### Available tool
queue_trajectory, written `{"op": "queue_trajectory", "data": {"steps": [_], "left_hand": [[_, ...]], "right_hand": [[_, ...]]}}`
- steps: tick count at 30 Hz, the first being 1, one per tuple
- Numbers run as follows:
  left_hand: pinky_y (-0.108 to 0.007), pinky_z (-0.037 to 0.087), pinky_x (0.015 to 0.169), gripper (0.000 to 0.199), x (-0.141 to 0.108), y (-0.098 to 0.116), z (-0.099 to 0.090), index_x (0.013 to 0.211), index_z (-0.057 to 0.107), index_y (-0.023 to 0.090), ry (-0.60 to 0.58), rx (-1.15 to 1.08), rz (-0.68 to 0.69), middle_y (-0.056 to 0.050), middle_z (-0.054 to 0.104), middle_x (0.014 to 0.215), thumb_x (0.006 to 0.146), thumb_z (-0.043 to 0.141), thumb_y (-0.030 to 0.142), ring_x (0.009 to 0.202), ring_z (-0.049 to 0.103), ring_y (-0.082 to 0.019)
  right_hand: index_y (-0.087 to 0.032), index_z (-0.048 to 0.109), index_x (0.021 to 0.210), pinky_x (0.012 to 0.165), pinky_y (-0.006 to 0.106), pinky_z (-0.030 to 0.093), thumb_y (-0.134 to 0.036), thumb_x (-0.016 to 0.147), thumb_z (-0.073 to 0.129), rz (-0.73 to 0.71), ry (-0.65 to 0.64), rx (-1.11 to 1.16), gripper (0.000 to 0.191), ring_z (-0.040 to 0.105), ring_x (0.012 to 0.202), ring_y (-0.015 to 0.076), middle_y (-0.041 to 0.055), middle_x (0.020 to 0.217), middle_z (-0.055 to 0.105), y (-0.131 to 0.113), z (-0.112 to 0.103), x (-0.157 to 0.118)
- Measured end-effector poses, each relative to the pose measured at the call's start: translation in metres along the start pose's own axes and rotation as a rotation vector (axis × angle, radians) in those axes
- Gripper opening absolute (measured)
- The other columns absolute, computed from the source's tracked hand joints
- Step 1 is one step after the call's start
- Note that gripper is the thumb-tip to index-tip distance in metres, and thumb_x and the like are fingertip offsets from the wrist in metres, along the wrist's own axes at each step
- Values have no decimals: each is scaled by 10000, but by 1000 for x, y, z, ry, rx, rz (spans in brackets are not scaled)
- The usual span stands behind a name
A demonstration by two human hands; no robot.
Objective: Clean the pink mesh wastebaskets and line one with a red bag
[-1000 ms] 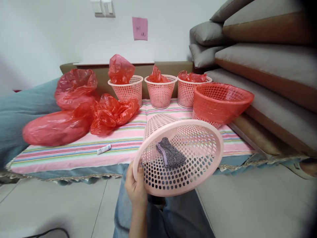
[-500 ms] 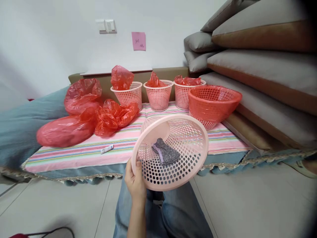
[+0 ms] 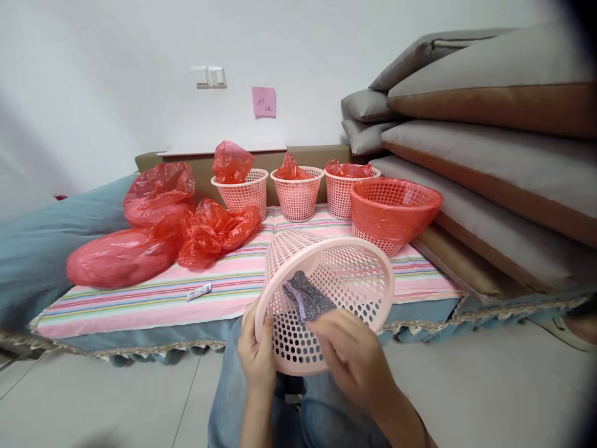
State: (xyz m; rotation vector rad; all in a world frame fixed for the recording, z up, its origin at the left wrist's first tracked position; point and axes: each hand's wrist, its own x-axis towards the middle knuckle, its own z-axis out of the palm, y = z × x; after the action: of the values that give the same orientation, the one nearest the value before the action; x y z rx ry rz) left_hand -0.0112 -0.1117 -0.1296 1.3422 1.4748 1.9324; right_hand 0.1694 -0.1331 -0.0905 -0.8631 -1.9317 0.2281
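Observation:
A pale pink plastic mesh basket (image 3: 285,252) is tipped toward me over my knees, its wide mouth facing me. My left hand (image 3: 258,345) is closed on the left side of its rim, thumb inside and fingers outside. Within the basket lies a speckled dark grey piece of fabric (image 3: 313,297) with a lilac strip along one side. My right hand (image 3: 347,354) reaches across the lower right rim into the mouth, its fingertips by the lower edge of the grey fabric. The fingers are bent and smeared, so whether they touch or grip it cannot be told.
Several pink baskets (image 3: 298,198) with red plastic bags stand along the back of the striped cloth (image 3: 153,305). A red-bagged basket (image 3: 392,214) sits right. Filled red bags (image 3: 124,258) and a small white packet (image 3: 199,292) lie left. Grey-brown cushions (image 3: 494,146) are stacked right.
My right hand has come in from the lower right and is now inside the basket's mouth by the grey fabric. My left hand keeps hold of the rim. The view has tilted upward slightly.

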Motion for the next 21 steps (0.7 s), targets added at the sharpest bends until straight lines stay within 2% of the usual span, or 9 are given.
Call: {"op": "queue_trajectory", "data": {"steps": [2, 5, 8, 11, 15, 18, 21], "left_hand": [[-400, 482, 1037, 357, -2, 2, -1, 1156, 724, 246, -35, 14, 41, -77, 727, 1170, 885, 635, 461, 1122, 657, -263], [-408, 475, 1051, 351, -4, 6, -4, 1181, 721, 258, -68, 47, 91, -69, 722, 1190, 899, 626, 444, 1137, 650, -268], [-402, 475, 1052, 339, -5, 6, -6, 1187, 718, 267, -71, 71, 113, -60, 723, 1182, 906, 622, 432, 1138, 647, -263], [-390, 474, 1055, 323, -4, 2, -8, 1192, 708, 278, -64, 82, 105, -56, 720, 1164, 913, 618, 414, 1132, 646, -250], [-385, 493, 1026, 308, -3, -4, -11, 1172, 710, 269, -45, 103, 98, -59, 717, 1135, 914, 622, 412, 1088, 656, -243], [-389, 490, 1026, 318, -3, -3, -11, 1189, 703, 266, -55, 105, 113, -62, 708, 1163, 918, 618, 410, 1106, 649, -245], [-388, 487, 1029, 316, -3, -1, -11, 1193, 702, 266, -66, 96, 107, -60, 710, 1163, 920, 618, 402, 1110, 650, -244]], "right_hand": [[-213, 709, 1105, 899, 397, 537, -47, 921, 387, 117, 10, -62, 407, 659, 985, 228, 89, 1020, 726, 40, 15, 16], [-171, 737, 1068, 996, 408, 504, 18, 838, 382, 313, -65, -124, 463, 665, 1066, 235, 110, 1116, 736, 97, 47, 35], [-160, 757, 994, 973, 359, 518, 27, 827, 419, 306, -145, -114, 420, 689, 1018, 212, 89, 1081, 754, 127, 80, 42], [-178, 760, 981, 958, 333, 521, 10, 856, 443, 263, -207, -114, 390, 686, 996, 194, 58, 1061, 761, 134, 103, 36], [-184, 725, 1153, 1048, 409, 464, -78, 928, 471, 261, -251, -155, 355, 614, 1141, 238, 85, 1212, 712, 133, 115, 19], [-221, 675, 1271, 1151, 506, 346, -217, 992, 479, 278, -279, -191, 341, 485, 1325, 281, 89, 1380, 619, 135, 116, 11], [-270, 621, 1352, 1185, 588, 245, -411, 990, 531, 304, -354, -283, 399, 324, 1454, 337, 76, 1490, 524, 135, 117, 11]]}}
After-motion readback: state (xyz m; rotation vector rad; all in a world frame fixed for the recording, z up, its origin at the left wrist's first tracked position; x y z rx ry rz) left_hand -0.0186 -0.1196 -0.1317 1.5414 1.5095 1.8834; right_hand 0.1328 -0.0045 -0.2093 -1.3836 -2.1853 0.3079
